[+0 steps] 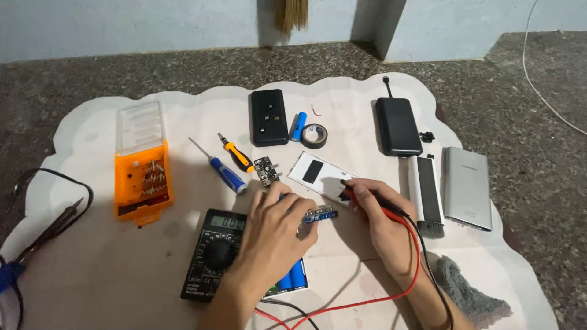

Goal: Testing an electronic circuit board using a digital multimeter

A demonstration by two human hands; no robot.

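White mat [122, 275]: 2 screwdrivers [223, 171], 2 black power banks [269, 117], 1 multimeter [214, 253].

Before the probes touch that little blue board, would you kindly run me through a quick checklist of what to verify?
1. Left hand steadies the blue board: ok, fingers rest at its left end.
2. Right hand holds the red probe: ok.
3. Probe tip on a contact: cannot tell, tip is hidden.
4. Meter display lit and readable: ok.
5. Dial setting: cannot tell, too small.
6. Red lead free of tangles: ok, it loops loosely on the mat.
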